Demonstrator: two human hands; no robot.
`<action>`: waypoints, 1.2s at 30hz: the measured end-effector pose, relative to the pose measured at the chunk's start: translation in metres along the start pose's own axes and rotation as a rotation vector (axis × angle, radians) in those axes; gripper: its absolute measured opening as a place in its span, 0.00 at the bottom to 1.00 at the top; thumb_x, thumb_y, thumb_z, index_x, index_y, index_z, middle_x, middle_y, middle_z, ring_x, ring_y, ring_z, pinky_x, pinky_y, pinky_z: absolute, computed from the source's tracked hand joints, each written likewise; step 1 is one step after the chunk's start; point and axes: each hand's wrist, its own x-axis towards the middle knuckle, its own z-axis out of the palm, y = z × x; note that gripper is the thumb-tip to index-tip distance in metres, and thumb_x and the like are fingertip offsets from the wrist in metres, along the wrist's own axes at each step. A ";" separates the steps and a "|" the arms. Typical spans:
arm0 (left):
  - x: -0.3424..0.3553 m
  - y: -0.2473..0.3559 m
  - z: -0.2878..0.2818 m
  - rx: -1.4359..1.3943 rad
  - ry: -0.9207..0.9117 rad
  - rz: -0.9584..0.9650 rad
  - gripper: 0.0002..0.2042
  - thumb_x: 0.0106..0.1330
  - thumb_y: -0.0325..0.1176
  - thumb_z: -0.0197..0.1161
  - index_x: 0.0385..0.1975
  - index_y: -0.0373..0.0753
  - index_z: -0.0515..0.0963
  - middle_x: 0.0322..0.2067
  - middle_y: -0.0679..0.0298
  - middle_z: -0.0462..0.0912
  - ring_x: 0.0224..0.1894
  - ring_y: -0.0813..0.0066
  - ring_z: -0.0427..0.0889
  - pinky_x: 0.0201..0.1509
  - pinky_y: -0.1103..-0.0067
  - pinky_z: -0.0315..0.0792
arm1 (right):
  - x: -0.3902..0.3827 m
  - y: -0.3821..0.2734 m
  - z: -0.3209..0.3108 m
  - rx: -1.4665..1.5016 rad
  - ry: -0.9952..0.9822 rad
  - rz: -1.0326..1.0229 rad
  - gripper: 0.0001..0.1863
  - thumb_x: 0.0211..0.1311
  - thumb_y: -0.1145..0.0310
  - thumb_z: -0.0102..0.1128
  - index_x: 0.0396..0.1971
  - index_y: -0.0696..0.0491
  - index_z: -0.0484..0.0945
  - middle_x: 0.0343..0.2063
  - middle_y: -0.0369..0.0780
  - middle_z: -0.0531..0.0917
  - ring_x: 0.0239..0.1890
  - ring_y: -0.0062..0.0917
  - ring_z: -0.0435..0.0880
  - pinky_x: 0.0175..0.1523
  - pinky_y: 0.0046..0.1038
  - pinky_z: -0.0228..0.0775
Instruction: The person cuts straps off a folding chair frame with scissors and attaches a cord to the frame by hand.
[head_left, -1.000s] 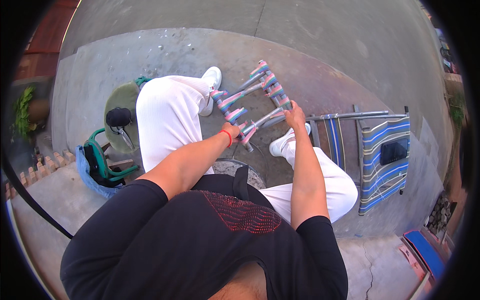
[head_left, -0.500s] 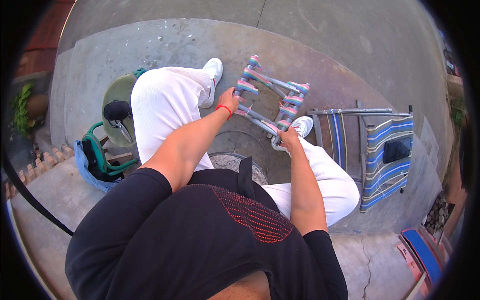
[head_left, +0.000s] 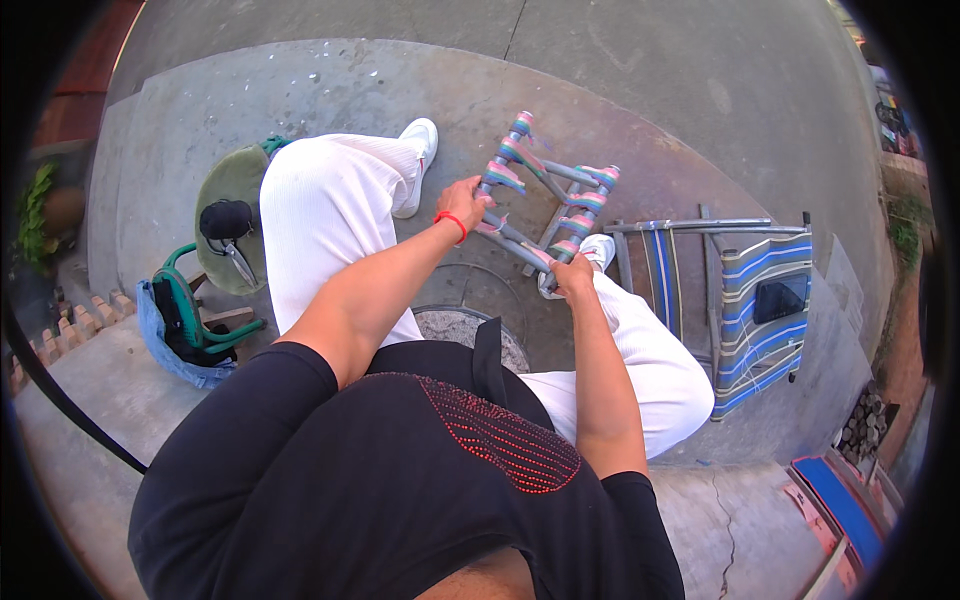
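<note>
Between my knees, a small folding stool frame point(head_left: 516, 240) of grey metal tubes is held up, tilted. Torn strips of pink, green and blue striped fabric point(head_left: 586, 201) are wrapped around its two end bars, with gaps between them. My left hand point(head_left: 462, 203), a red band at its wrist, is closed around the near end of the left bar. The near end of the right bar is gripped by my right hand point(head_left: 574, 275), close to my right shoe. Some fingers of both hands are hidden by the tubes.
At left, a green padded seat point(head_left: 218, 185) bears a black bundle point(head_left: 226, 218) and scissors point(head_left: 240, 264). Denim cloth point(head_left: 160, 335) hangs on a green chair frame point(head_left: 182, 290). At right lies a striped folding chair point(head_left: 735, 375) with a dark flat device point(head_left: 780, 298) on it.
The stool frame has tilted slightly, its left bar shifting a little to the right. Both hands keep their hold. The surroundings slide slightly left with the view.
</note>
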 end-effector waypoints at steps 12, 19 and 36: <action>-0.001 -0.007 -0.005 -0.024 0.026 0.025 0.17 0.47 0.35 0.60 0.41 0.46 0.74 0.33 0.56 0.78 0.38 0.57 0.75 0.41 0.69 0.67 | -0.008 -0.018 0.003 -0.120 0.020 0.072 0.18 0.49 0.72 0.59 0.41 0.55 0.68 0.34 0.40 0.75 0.32 0.29 0.76 0.26 0.32 0.73; 0.009 -0.020 -0.006 0.003 -0.031 -0.008 0.17 0.48 0.38 0.58 0.39 0.42 0.76 0.31 0.57 0.79 0.36 0.61 0.77 0.42 0.74 0.68 | -0.009 -0.010 0.007 -0.041 0.003 0.030 0.19 0.51 0.70 0.56 0.45 0.51 0.66 0.34 0.41 0.75 0.32 0.29 0.76 0.28 0.32 0.74; -0.005 -0.040 -0.010 -0.068 -0.210 -0.177 0.14 0.52 0.30 0.54 0.39 0.35 0.74 0.28 0.59 0.78 0.27 0.71 0.78 0.28 0.75 0.72 | -0.022 -0.028 -0.011 -0.386 -0.025 -0.103 0.21 0.45 0.59 0.63 0.32 0.62 0.75 0.32 0.47 0.79 0.27 0.33 0.81 0.27 0.30 0.72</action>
